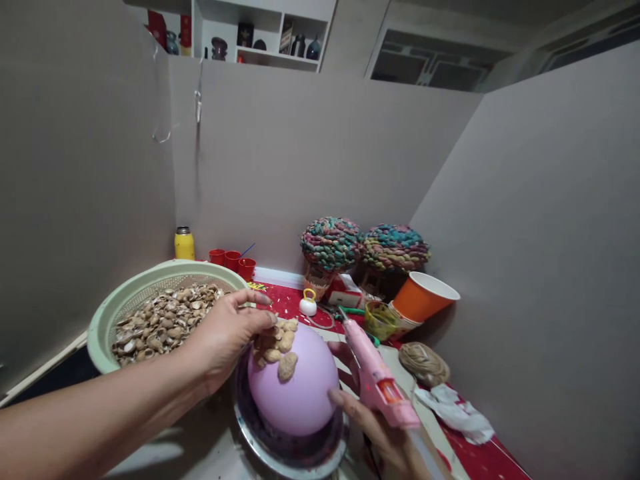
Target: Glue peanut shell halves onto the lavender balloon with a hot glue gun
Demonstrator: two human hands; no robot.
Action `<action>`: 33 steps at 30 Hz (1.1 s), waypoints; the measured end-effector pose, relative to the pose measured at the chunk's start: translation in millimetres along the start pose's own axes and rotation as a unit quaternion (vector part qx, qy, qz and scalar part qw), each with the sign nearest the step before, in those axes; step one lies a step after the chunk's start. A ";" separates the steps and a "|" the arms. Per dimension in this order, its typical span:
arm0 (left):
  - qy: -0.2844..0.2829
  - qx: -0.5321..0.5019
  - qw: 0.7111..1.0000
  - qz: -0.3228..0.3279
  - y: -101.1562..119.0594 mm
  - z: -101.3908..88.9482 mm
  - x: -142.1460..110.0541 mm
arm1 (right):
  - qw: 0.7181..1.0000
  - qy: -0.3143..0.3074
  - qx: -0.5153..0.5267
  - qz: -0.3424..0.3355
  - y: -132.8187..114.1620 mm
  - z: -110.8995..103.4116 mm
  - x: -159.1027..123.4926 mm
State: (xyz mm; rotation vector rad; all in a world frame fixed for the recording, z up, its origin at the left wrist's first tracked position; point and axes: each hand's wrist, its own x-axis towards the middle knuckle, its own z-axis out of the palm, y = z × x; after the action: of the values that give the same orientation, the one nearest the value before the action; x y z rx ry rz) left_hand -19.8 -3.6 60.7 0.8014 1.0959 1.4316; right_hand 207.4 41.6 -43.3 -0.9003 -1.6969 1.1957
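A lilac balloon rests in a round metal basin, with several peanut shells stuck on its upper left side. My left hand reaches in from the left, its thumb and fingers closed around a shell at the edge of that cluster; the fingertips partly hide it. In my right hand is a pink hot glue gun, its nozzle tilted up and away from the balloon. Fingers of this hand also touch the balloon's right side.
A green colander full of nut shells stands left. Behind are a yellow bottle, red cups and two colourful woven balls. An orange paper bucket, twine and white tissue lie right. Grey panels enclose the table.
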 end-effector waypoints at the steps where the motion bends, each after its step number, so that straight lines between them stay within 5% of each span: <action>1: -0.002 -0.002 1.000 -0.001 0.0 0.7 -0.6 | 1.000 -0.010 0.015 0.018 -4.9 -1.6 2.0; 7: -0.026 -0.026 0.999 -0.005 0.3 4.3 -6.4 | 0.999 -0.003 0.011 0.034 -21.8 -7.3 4.2; 15: -0.030 -0.014 0.999 -0.030 0.3 -0.3 -24.4 | 0.997 -0.069 -0.032 0.009 -33.4 0.6 1.5; 20: 0.014 0.094 0.995 0.042 -9.9 -16.8 -28.4 | 1.000 -0.009 -0.010 -0.003 -30.9 8.9 0.0; 24: -0.002 0.272 0.953 0.133 -19.9 -21.5 -33.3 | 1.000 -0.023 -0.009 0.016 -27.0 7.1 -0.6; 30: -0.001 0.450 0.851 0.271 -27.4 -21.2 -33.9 | 0.999 -0.013 -0.046 -0.001 -16.1 -0.5 2.4; 33: -0.010 0.457 0.844 0.280 -27.3 -21.6 -29.8 | 0.998 -0.011 -0.052 -0.017 -10.8 -1.2 3.1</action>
State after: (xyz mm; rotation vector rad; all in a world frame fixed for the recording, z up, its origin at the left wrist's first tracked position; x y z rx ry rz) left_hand -25.3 -37.9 30.8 1.9416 1.6337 1.2959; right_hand 206.4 41.7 -32.0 -0.9204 -1.7982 1.1070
